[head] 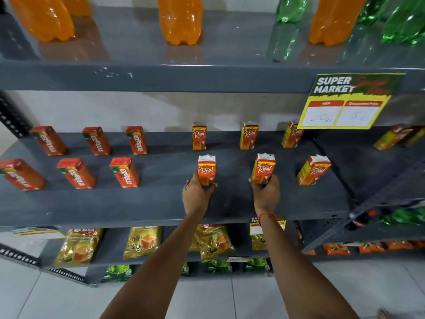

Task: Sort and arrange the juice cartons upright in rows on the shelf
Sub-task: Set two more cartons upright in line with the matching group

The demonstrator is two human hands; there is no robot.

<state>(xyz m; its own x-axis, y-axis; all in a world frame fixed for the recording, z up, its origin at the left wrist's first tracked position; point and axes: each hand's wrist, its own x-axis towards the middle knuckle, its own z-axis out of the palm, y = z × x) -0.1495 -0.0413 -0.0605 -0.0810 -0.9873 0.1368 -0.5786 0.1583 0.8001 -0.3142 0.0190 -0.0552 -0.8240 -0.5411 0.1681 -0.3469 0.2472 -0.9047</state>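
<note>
On the grey middle shelf (161,203) small juice cartons stand upright in two rows. Several red Maaza cartons (125,172) fill the left half. Orange Real cartons stand on the right: three in the back row (199,137) and one at the front right (314,170). My left hand (197,194) is wrapped around the base of a front-row Real carton (207,169). My right hand (266,194) grips the bottom of a second Real carton (263,168), which leans slightly left. Both cartons sit at shelf level.
Orange bottles (180,19) and green bottles (287,26) stand on the shelf above. A yellow Super Market price sign (345,102) hangs at the upper right. More cartons (395,137) lie on the neighbouring rack. Tea packets (142,241) fill the shelf below, over a tiled floor.
</note>
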